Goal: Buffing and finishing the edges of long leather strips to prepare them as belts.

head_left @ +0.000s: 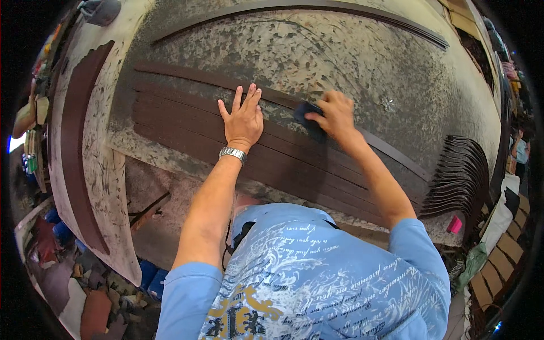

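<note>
Several long dark brown strips, possibly leather, lie side by side across the stained table; a point on one is the strip [181, 116]. My left hand [243, 119] presses flat on them with its fingers spread, fingertips at the upper strip [175, 71]. To its right, my right hand [339, 115] grips a small dark pad [305, 112]. The pad rests at the upper strip, whose right part [391, 150] looks lighter and greyer than its left. Whether the pad is a sponge or a block, I cannot tell.
Wavy-edged dark strips [456, 175] lie bunched at the table's right edge, beside a pink piece [454, 224]. Long curved strips [317, 5] lie along the far side. Another brown strip [76, 130] and a grey container [101, 11] are on the left. Scraps [96, 311] litter the floor.
</note>
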